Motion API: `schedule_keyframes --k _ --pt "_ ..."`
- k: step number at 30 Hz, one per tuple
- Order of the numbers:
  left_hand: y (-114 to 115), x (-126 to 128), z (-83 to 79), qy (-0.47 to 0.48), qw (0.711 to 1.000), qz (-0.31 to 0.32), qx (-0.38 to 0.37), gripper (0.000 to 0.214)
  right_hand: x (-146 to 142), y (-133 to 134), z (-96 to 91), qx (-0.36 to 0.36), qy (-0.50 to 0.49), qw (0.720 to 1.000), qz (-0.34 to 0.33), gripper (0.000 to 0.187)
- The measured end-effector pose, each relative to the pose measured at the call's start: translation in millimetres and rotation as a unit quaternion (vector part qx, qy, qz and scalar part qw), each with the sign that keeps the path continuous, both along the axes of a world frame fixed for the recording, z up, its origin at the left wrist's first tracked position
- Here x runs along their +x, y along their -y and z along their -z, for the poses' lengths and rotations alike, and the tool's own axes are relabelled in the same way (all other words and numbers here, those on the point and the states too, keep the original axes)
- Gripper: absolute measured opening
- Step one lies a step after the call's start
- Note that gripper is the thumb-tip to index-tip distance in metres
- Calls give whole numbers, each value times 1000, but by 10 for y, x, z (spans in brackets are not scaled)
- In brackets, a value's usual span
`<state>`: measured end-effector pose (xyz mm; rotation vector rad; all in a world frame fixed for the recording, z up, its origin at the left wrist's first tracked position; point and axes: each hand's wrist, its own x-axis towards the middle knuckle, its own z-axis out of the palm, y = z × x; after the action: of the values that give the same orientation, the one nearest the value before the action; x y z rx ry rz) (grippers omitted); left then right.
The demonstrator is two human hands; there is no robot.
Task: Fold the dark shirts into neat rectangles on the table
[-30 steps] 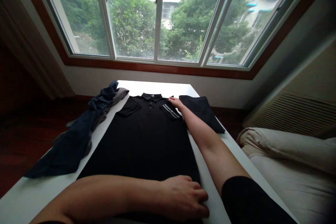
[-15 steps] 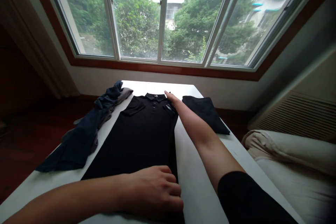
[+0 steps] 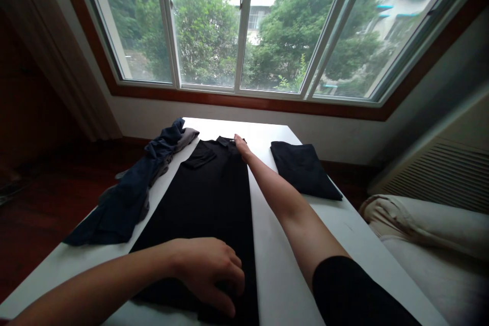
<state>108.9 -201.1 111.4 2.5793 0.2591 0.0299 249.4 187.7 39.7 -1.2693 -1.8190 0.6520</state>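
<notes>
A black polo shirt (image 3: pixel 202 193) lies lengthwise on the white table, its collar (image 3: pixel 224 140) at the far end and one short sleeve (image 3: pixel 200 154) folded inward on the left. Its right side is turned over toward the middle, making a straight edge, and the button placket is covered. At the collar's right side, my right hand (image 3: pixel 241 146) is closed on the shirt's fabric; its fingertips are partly hidden. My left hand (image 3: pixel 214 272) is over the near end of the shirt, thumb and bent fingers apart, with nothing visible between them.
Crumpled dark blue and grey clothes (image 3: pixel 126 188) lie along the left edge of the white table (image 3: pixel 282 249). A folded black garment (image 3: pixel 305 169) rests on the right. Past the table's right side is a pale padded seat (image 3: pixel 420 244); a window (image 3: pixel 240 35) stands behind.
My right hand has moved left across the collar, bringing the shirt's right side over the placket. My left hand has shifted slightly left and its fingers have come apart. The view has turned slightly.
</notes>
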Motion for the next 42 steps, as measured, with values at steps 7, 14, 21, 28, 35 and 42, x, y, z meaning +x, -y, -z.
schedule_keyframes --k 7,14,21,28,35,42 --pt "22 85 235 8 994 -61 87 70 31 305 325 -2 257 966 -25 63" --pt "145 145 334 -8 996 -55 63 74 11 385 366 -54 361 931 3 76" --pt "244 225 351 6 996 -58 70 76 -16 578 275 1 311 950 5 73" --pt "386 222 366 11 995 -49 83 76 -104 1034 449 -20 312 950 -7 70" --pt "293 234 407 24 997 -34 72 76 -46 1074 460 -38 314 948 -30 72" --pt "-157 399 519 21 995 -32 88 75 151 658 387 -44 313 949 2 75"
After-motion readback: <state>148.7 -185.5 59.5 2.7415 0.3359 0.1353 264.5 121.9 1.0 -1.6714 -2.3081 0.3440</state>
